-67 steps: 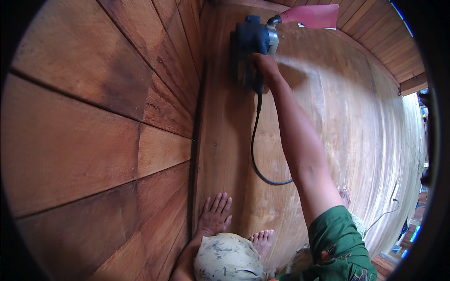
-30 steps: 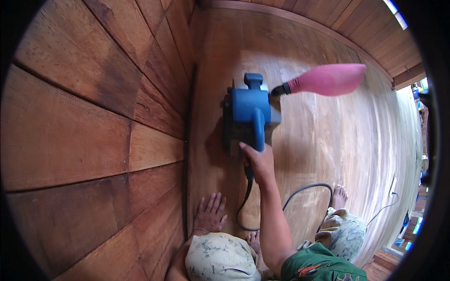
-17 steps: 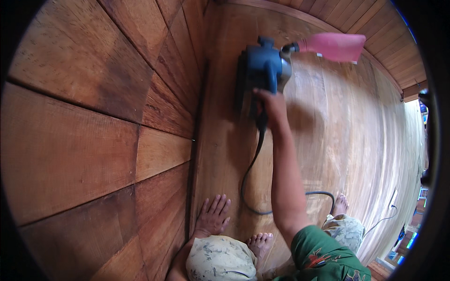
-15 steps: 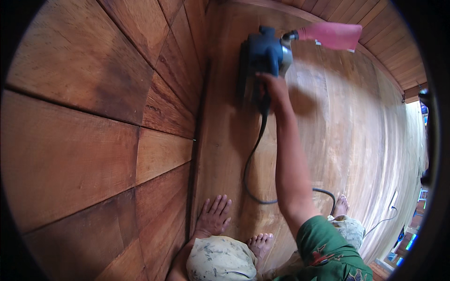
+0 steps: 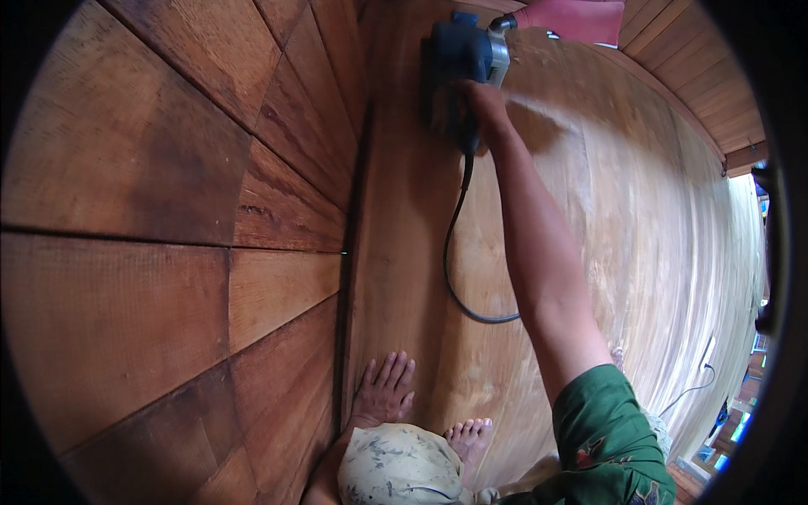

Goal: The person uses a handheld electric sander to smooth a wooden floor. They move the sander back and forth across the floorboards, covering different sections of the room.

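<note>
My right hand (image 5: pixel 473 108) grips the rear handle of a blue-and-black power sander (image 5: pixel 457 57) on the wooden floor (image 5: pixel 396 252), far ahead of me near the upper edge of the view, my arm stretched out. A pink dust bag (image 5: pixel 572 21) sticks out from the sander's right side on a black spout. A black cord (image 5: pixel 454 286) runs back from the handle in a loop and passes behind my forearm. My left hand (image 5: pixel 383 391) lies flat on the floor with fingers spread, beside my knee and close along the left wall.
A wood-panelled wall (image 5: pixel 126 311) fills the left side, and another plank wall (image 5: pixel 699 84) curves along the upper right. My bare foot (image 5: pixel 467 433) rests below. A thinner cable (image 5: pixel 690 391) lies at the right, where a bright opening with clutter shows at the rim.
The sander was pulled nearer about a second ago and has since moved away again to the top of the view, my right arm extending with it. My left hand stays in place.
</note>
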{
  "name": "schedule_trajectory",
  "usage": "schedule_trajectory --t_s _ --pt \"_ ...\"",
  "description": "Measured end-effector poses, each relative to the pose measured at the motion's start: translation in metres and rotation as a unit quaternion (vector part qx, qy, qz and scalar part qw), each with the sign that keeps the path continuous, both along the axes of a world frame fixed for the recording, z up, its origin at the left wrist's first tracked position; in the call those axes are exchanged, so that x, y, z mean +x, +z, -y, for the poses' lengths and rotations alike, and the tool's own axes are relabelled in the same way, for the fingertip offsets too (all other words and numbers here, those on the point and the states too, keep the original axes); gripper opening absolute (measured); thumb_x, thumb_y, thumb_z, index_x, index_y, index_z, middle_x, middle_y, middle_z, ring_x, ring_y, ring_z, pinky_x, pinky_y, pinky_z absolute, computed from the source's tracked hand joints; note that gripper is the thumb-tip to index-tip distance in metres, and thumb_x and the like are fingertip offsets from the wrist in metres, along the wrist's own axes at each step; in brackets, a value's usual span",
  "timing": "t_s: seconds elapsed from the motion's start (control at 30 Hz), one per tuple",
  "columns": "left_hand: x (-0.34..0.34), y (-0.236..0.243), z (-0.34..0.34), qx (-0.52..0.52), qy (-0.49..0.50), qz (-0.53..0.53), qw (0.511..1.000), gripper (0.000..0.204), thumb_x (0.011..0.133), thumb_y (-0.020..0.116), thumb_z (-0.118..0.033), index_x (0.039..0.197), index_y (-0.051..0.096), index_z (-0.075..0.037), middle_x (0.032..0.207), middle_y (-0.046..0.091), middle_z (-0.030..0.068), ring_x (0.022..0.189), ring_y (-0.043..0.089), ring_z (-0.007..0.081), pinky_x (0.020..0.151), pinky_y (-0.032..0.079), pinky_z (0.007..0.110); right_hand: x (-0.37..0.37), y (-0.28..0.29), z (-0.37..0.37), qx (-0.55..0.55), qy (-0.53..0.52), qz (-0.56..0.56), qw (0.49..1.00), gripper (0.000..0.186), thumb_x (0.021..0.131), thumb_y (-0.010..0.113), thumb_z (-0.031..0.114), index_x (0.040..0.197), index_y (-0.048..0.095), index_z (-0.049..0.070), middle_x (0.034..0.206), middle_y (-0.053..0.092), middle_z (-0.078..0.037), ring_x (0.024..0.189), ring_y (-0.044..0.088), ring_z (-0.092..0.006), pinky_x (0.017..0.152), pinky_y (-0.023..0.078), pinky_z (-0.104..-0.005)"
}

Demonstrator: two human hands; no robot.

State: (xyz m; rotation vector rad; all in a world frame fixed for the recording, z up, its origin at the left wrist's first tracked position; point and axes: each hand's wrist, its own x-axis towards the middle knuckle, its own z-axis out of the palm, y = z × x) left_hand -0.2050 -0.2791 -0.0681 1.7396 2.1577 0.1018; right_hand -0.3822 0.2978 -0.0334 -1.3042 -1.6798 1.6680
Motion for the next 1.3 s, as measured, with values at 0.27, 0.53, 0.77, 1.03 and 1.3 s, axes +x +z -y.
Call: schedule_trajectory --t_s 0.27,0.53,0.77,1.03,1.3 --pt "-0.002 -0.001 0.0 0.018 0.003 0.015 1.0 0.079 0.096 0.062 -0.047 0.163 0.04 -0.012 0.171 0.033 0.0125 0.16 0.027 0.0292 0.128 0.019 0.06 0.092 0.018 0.126 -0.024 0.005 -0.046 0.999 0.026 0.087 0.078 0.028 0.08 0.069 0.005 0.069 0.064 -0.002 0.058 0.06 -0.0139 0.056 0.046 -0.0332" --pt "0.0 -0.001 0.001 0.0 -0.002 -0.005 1.0 0.078 0.095 0.062 -0.049 0.162 0.042 -0.012 0.171 0.034 0.0129 0.159 0.028 0.0298 0.127 0.021 0.06 0.172 0.046 0.251 -0.091 -0.021 -0.029 0.995 0.027 0.09 0.081 0.023 0.08 0.062 0.008 0.067 0.059 0.002 0.058 0.052 -0.0076 0.054 0.042 -0.0304" --pt "-0.001 0.007 -0.004 -0.027 0.006 0.004 1.0 0.076 0.097 0.06 -0.05 0.162 0.042 -0.015 0.172 0.033 0.0121 0.159 0.029 0.0282 0.127 0.022 0.059 0.217 0.061 0.325 -0.091 -0.043 0.055 0.993 0.029 0.088 0.082 0.023 0.084 0.065 0.0 0.068 0.06 0.001 0.064 0.051 -0.0095 0.06 0.045 -0.0322" --pt "0.001 0.005 -0.001 -0.014 -0.003 -0.009 1.0 0.076 0.097 0.06 -0.049 0.162 0.041 -0.014 0.171 0.034 0.011 0.16 0.028 0.0273 0.128 0.02 0.058 0.156 0.042 0.229 -0.071 -0.025 -0.028 0.997 0.024 0.09 0.08 0.024 0.083 0.067 0.005 0.066 0.06 0.001 0.056 0.055 -0.01 0.053 0.043 -0.0297" --pt "0.002 0.001 0.0 -0.003 0.005 0.007 1.0 0.078 0.097 0.061 -0.049 0.163 0.038 -0.014 0.172 0.033 0.0099 0.16 0.027 0.028 0.128 0.018 0.059 0.043 0.021 0.059 -0.073 0.004 -0.067 0.995 0.025 0.087 0.077 0.025 0.071 0.066 0.01 0.063 0.059 -0.002 0.055 0.056 -0.0153 0.054 0.044 -0.0337"
